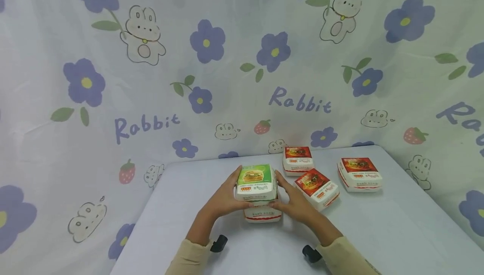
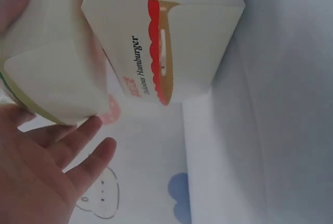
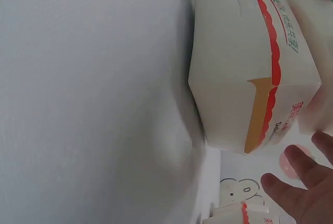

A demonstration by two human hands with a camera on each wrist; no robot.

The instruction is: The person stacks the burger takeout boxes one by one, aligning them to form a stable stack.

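A green-topped hamburger box (image 1: 257, 178) is held between both hands, directly above a red-trimmed hamburger box (image 1: 263, 214) on the table. My left hand (image 1: 225, 196) grips its left side, the thumb along the near lower edge and the fingers up the side. On the opposite side my right hand (image 1: 296, 203) holds it in the same way. The left wrist view has the green-trimmed box (image 2: 47, 52) tilted against the lower box (image 2: 192, 47). Seen from the right wrist, the lower box (image 3: 234, 63) stands on the table, its top partly hidden behind the upper one.
Three more hamburger boxes with red tops stand to the right: one at the back (image 1: 298, 161), one angled close beside my right hand (image 1: 317, 189), and one farther right (image 1: 360, 175). A white-covered table (image 1: 181, 207) bears them. Behind it hangs a patterned curtain (image 1: 234, 77).
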